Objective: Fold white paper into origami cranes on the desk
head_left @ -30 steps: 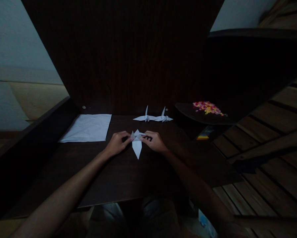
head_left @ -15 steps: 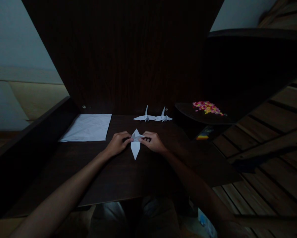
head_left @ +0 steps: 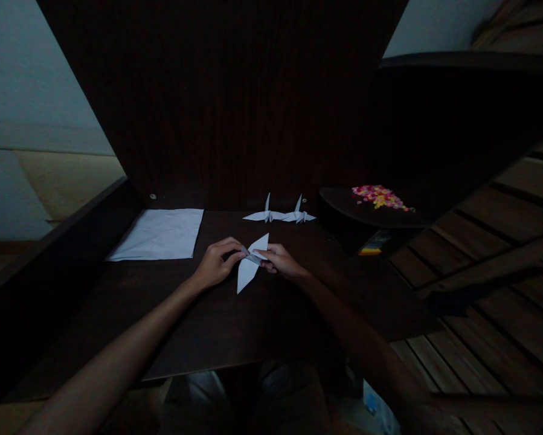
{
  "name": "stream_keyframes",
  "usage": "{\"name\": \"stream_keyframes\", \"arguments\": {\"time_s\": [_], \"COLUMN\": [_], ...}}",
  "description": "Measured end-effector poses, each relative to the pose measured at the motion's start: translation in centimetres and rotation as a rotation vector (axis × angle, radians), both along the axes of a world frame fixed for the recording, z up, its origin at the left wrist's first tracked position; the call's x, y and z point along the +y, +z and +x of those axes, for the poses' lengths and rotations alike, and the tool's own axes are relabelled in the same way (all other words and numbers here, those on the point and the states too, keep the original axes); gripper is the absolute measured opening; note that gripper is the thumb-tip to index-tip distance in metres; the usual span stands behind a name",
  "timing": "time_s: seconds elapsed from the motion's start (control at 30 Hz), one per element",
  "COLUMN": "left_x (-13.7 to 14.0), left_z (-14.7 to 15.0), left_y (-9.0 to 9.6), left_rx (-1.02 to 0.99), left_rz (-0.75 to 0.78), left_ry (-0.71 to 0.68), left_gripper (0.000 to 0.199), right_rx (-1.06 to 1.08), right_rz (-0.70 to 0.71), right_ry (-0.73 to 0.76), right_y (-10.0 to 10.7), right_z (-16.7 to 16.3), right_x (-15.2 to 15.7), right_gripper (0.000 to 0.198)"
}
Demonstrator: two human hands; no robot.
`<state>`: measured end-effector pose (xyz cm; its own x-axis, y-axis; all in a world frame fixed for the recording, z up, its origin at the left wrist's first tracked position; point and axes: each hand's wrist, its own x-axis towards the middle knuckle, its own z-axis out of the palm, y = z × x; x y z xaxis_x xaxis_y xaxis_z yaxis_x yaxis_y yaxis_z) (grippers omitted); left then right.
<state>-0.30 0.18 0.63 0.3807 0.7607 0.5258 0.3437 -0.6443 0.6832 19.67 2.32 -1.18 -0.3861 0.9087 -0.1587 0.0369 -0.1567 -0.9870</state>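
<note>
A white paper crane [head_left: 247,273], partly folded, is held between my two hands over the dark desk. Its two broad pointed wings stretch out, one toward me and one away to the upper right. My left hand [head_left: 217,261] pinches its left side between thumb and fingers. On the other side, my right hand [head_left: 280,261] grips it, with the thumb on top near the middle and fingers underneath. Two finished-looking white paper cranes [head_left: 280,215] stand side by side beyond my hands, against the back panel.
A stack of white paper sheets [head_left: 160,234] lies on the desk [head_left: 199,338] at the left. Small pink, red and yellow pieces [head_left: 380,197] are heaped on a rounded corner shelf [head_left: 343,202] at the right. A raised side board [head_left: 67,241] borders the left edge.
The paper crane has turned clockwise, its far wing now pointing to the upper right and lying flatter. My right thumb has shifted onto its middle. The left hand has barely moved.
</note>
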Motion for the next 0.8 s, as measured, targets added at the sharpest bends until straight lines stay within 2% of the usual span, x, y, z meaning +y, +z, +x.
{"name": "stream_keyframes", "arguments": {"time_s": [0.07,0.17,0.33,0.47,0.53,0.8], "left_x": [-0.2,-0.4,0.1,0.5,0.4,0.2], "left_z": [0.2,0.5,1.0,0.9,0.8,0.6], "left_y": [0.1,0.1,-0.7,-0.9,-0.8,-0.4], "left_rx": [-0.016,-0.073,-0.242,-0.203,-0.172,-0.104], "left_rz": [-0.005,-0.054,-0.306,-0.544,-0.603,-0.596], "left_ry": [0.009,0.093,0.194,0.106,0.044,-0.069], "left_gripper": [0.016,0.022,0.039,0.034,0.033,0.033], "right_rx": [0.015,0.029,0.019,0.048,0.029,-0.028], "right_rz": [0.01,0.09,0.212,0.225,0.255,0.299], "right_ry": [0.012,-0.027,-0.136,-0.159,-0.134,-0.039], "right_y": [-0.1,-0.1,-0.2,-0.2,0.0,0.8], "right_z": [-0.3,-0.4,-0.1,0.0,0.0,-0.4], "right_x": [-0.2,-0.2,0.0,0.0,-0.1,-1.1], "right_gripper": [0.036,0.036,0.037,0.036,0.036,0.03]}}
